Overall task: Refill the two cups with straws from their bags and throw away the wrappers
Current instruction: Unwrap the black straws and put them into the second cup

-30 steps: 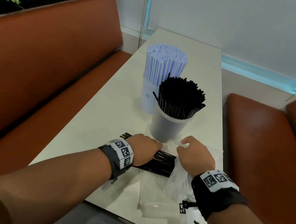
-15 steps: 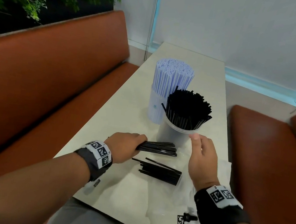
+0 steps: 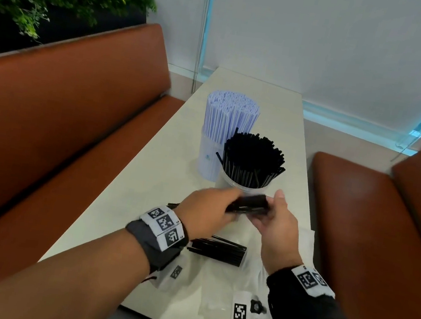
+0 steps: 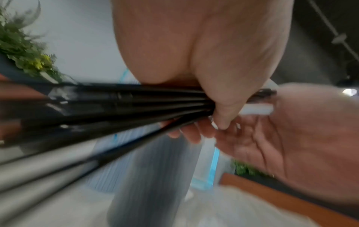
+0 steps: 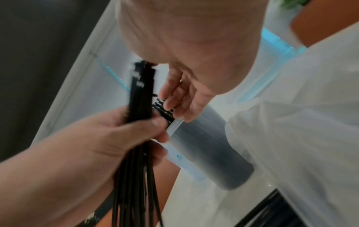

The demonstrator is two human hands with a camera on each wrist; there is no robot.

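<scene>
Black straws [image 3: 247, 204] lie crosswise, gripped by the left hand [image 3: 206, 208], right hand [image 3: 278, 218] open at their tips.

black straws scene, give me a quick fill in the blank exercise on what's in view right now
1. The left hand grips a bundle of ____ straws.
2. The cup of black straws stands ____ to the person than the cup of white straws.
3. The loose black straws lie on the ____.
4. The bench seats are ____.

Missing words: black; nearer; table; brown

Black straws [image 3: 254, 163], blue-striped straws [image 3: 231, 116]
</scene>
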